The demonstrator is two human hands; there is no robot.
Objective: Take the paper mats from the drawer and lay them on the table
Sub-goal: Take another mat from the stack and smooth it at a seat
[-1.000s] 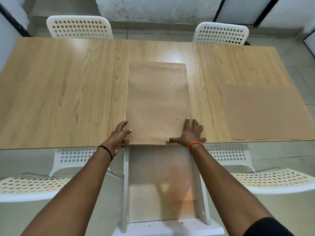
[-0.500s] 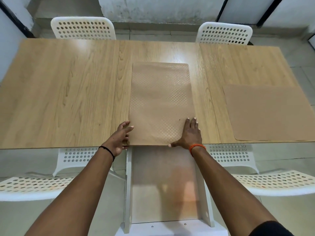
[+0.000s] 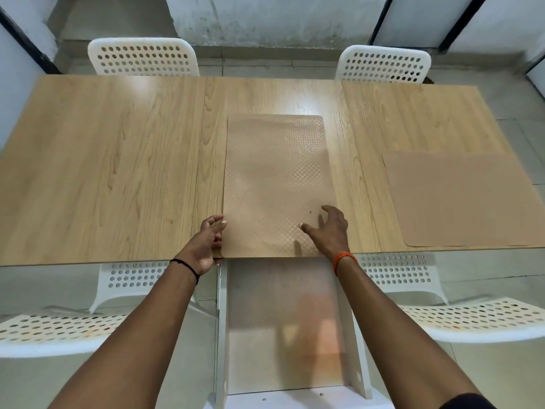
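Note:
A brown paper mat (image 3: 274, 178) with a dotted texture lies lengthwise in the middle of the wooden table (image 3: 103, 172), its near edge at the table's front edge. My left hand (image 3: 208, 243) pinches the mat's near left corner between thumb and fingers. My right hand (image 3: 328, 228) hovers over the mat's near right part with its fingers spread and slightly raised. A second plain brown mat (image 3: 463, 199) lies flat at the table's right. Below the front edge the white drawer (image 3: 284, 326) stands pulled out, with nothing visible on its pale bottom.
Two white perforated chairs (image 3: 144, 57) stand at the far side of the table. Two more white chairs (image 3: 477, 320) flank the drawer at the near side, left and right. The left half of the table is bare wood.
My right hand has lifted off the mat's near right corner and its fingers have spread. My left hand has curled around the mat's near left edge. The mat has stayed in place.

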